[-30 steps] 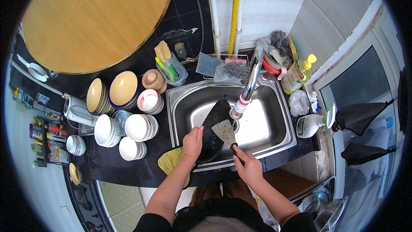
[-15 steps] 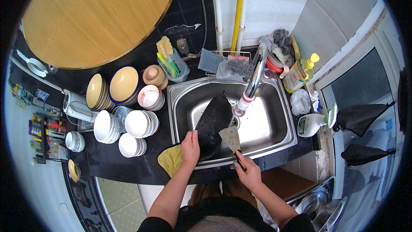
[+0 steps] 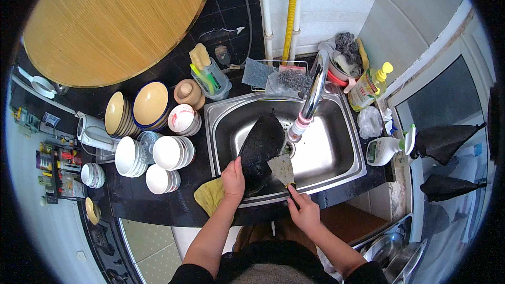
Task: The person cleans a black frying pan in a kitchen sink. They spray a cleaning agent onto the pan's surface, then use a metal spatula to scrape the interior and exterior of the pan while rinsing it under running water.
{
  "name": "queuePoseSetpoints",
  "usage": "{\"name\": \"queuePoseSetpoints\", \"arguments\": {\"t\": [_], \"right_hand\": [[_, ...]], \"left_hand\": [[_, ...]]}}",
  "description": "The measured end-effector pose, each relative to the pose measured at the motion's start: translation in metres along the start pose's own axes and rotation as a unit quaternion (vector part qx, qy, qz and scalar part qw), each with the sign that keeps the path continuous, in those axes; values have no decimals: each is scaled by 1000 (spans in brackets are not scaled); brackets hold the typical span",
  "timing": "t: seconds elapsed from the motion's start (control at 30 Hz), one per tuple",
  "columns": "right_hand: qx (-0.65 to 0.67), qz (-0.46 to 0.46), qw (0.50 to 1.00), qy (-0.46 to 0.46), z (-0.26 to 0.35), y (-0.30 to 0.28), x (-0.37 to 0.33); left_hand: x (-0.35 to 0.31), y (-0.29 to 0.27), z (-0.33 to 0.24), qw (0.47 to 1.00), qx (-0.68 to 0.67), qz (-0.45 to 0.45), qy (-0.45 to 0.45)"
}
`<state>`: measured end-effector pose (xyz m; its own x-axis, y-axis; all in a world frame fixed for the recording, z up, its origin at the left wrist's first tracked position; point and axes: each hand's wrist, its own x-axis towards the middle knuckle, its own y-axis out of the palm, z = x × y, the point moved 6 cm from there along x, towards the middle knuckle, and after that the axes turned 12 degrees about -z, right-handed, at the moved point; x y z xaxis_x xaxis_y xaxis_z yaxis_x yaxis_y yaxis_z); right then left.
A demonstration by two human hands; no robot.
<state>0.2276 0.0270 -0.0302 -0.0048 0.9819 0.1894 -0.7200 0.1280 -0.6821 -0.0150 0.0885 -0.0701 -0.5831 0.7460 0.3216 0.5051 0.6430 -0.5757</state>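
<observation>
Since the earlier frames the pan (image 3: 261,150) stands steeper in the sink (image 3: 344,165), tipped on edge with its blackened underside toward the camera, and the scraper (image 3: 281,169) has slid from the pan's middle down to its lower right edge. Left hand (image 3: 233,180) wraps the pan's near rim, fingers closed over the edge, thumb on the back. Right hand (image 3: 303,211) is clenched round the scraper's handle, the broad metal blade touching the pan. Pan rests on the sink floor just left of the tap (image 3: 311,100) and drain. Judgement: pan looks heavy and rigid, wet and sooty, so likely slick at the rim; a grip on the rim with the weight borne by the basin suits it, better than lifting. Scraper is light and stiff; its blade edge can skid on the curve. Yellow cloth (image 3: 210,194) lies on the counter just beside the left wrist. Stacked white bowls (image 3: 165,152) stand to the left, breakable, well apart from the work.
</observation>
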Motion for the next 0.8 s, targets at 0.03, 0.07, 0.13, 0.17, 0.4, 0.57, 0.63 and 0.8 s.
{"name": "queuePoseSetpoints", "arguments": {"t": [0.03, 0.07, 0.13, 0.17, 0.4, 0.57, 0.63, 0.8], "right_hand": [[-1, 4, 1000, 5, -1, 0, -2], [-3, 2, 1000, 1, -1, 0, -2], [-5, -6, 1000, -7, 0, 1, 0], [-12, -6, 1000, -10, 1, 3, 2], [-35, -14, 998, -40, 10, 18, 26], [-74, 6, 994, -75, 13, 20, 44], [-66, 22, 995, -65, 13, 18, 46], [-25, 12, 998, -50, 19, 21, 47]], "left_hand": [[0, 0, 0, 1000, 0, 4, -2], [0, 1, 1, 1000, -1, 8, -4], [3, 0, 1, 1000, -1, 4, 2], [4, -1, 1, 1000, -2, -3, 8], [9, -2, 16, 999, 18, -26, -16], [12, -4, 13, 1000, 7, -23, -2], [12, -4, 18, 1000, 11, -8, -16], [3, -19, 32, 992, -60, 27, -105]]}}
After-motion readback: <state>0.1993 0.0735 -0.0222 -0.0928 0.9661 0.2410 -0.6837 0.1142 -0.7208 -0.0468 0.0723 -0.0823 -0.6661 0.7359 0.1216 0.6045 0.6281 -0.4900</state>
